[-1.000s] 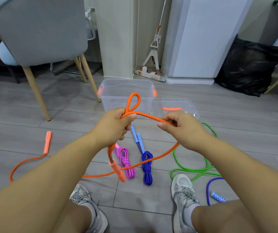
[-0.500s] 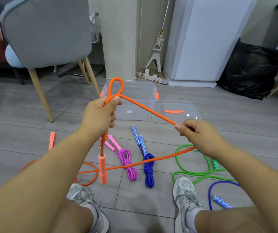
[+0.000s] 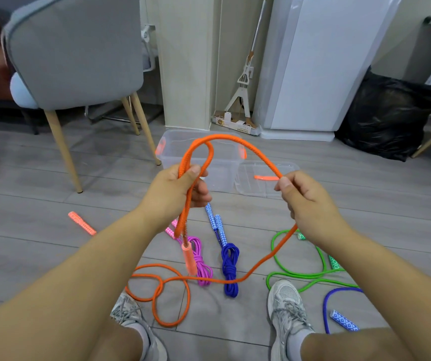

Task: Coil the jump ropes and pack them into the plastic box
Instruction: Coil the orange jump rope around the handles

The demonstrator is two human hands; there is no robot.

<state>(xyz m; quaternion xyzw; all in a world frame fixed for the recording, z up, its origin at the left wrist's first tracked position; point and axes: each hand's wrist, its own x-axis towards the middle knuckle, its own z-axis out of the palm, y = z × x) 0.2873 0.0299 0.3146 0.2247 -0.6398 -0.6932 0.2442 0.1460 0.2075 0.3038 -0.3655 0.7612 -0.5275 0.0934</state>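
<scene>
Orange jump rope is held in the air in front of the plastic box, partly coiled. A small upright loop is pinched in the left hand, thumb pressed over the strands, one handle dangling below. The next stretch is pinched between thumb and forefinger of the right hand, the other fingers curled.

Half a second ago this stretch was pulled straight with the hands well apart. Now the right hand has been brought in and the rope arcs slack as a second, wider loop, so another turn is probably about to be laid into the left hand.

Much rope is left trailing on the floor by the shoes. Pink rope and blue rope lie coiled near the box, not yet packed. Green rope lies loose at right.
</scene>
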